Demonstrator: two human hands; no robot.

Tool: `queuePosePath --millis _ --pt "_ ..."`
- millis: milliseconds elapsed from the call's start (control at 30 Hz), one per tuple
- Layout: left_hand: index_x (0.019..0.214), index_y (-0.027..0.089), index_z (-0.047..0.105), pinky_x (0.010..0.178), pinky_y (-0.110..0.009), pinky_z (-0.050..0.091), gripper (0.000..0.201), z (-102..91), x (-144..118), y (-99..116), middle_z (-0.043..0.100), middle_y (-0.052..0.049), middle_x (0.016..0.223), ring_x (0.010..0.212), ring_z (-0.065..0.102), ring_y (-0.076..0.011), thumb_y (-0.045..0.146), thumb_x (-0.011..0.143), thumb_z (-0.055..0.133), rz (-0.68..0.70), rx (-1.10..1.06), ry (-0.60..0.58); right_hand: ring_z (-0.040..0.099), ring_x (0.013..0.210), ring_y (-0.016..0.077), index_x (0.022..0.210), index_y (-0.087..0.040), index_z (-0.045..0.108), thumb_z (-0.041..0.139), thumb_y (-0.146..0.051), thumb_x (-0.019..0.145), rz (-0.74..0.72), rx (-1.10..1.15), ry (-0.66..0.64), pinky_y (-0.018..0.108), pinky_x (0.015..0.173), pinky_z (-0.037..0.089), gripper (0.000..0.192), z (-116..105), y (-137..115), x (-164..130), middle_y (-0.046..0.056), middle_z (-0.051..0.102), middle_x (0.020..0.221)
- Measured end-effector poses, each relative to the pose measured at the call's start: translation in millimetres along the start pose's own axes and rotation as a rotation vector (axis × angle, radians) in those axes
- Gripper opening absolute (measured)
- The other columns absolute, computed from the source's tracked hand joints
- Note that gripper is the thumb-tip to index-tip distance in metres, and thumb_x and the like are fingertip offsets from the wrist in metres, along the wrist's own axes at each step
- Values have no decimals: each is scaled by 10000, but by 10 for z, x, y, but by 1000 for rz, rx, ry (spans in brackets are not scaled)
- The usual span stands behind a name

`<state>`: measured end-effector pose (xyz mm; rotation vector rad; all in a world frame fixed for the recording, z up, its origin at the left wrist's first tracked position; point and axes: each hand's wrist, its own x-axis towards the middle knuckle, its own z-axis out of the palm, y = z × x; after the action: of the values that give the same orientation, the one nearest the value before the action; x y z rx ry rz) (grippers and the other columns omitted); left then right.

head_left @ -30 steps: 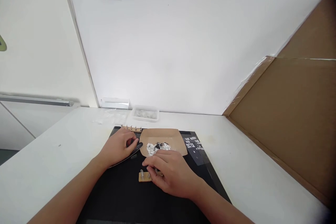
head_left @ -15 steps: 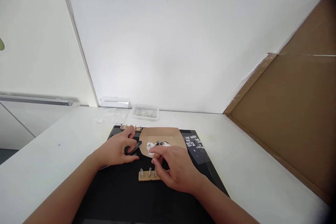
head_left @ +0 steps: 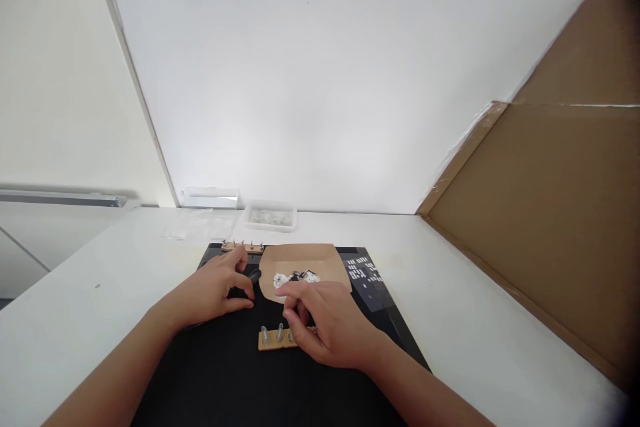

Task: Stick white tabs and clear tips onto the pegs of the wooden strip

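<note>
Peg strip (head_left: 272, 342), light brown with upright clear pegs (head_left: 280, 331), lies on the black mat (head_left: 235, 373) before you, its right end hidden by your right hand (head_left: 333, 327). That hand extends its index finger toward the kraft-paper tray (head_left: 300, 252) of small white and black pieces (head_left: 281, 279); its thumb points below, and whether anything is pinched cannot be told. Your left hand (head_left: 213, 288) bends its fingers near a dark object (head_left: 255, 275); its grip cannot be told.

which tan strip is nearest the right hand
The near strip with clear pegs, partly hidden by the right hand. The other strip carries small pins at the black board's far edge.
</note>
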<state>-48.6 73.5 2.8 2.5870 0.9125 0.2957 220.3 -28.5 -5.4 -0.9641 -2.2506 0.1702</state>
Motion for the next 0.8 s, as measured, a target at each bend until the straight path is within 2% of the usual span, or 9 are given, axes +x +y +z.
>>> queuePosePath --millis 133,333,500,800 --pt "1050 368 841 919 -364 485 157 28 2 -42 579 -52 1096 1042 597 -253 379 986 699 -15 16 -49 645 649 128 1325 -229 508 571 -167 964 -10 22 -29 270 682 459 371 -1 22 -4 -32 749 907" --pt "1141 362 832 885 -350 482 209 68 6 -109 619 -59 1023 1040 593 -278 370 977 703 -5 12 -50 643 646 133 1345 -222 510 558 -174 982 -12 8 -37 273 675 455 369 -5 37 -10 -21 758 906" --pt "1118 349 833 917 -364 479 213 64 18 -118 612 -63 1031 1077 565 -285 418 1002 669 -20 4 -90 644 647 134 1315 -231 531 563 -182 989 -7 -2 -23 280 670 453 330 -12 24 -13 -28 755 888" --pt "961 275 796 906 -349 480 161 59 14 -100 638 -57 1029 1083 570 -275 395 970 689 -21 -118 -91 689 794 180 1317 -228 542 480 -193 1033 -60 8 51 317 744 505 293 -61 55 2 27 753 974"
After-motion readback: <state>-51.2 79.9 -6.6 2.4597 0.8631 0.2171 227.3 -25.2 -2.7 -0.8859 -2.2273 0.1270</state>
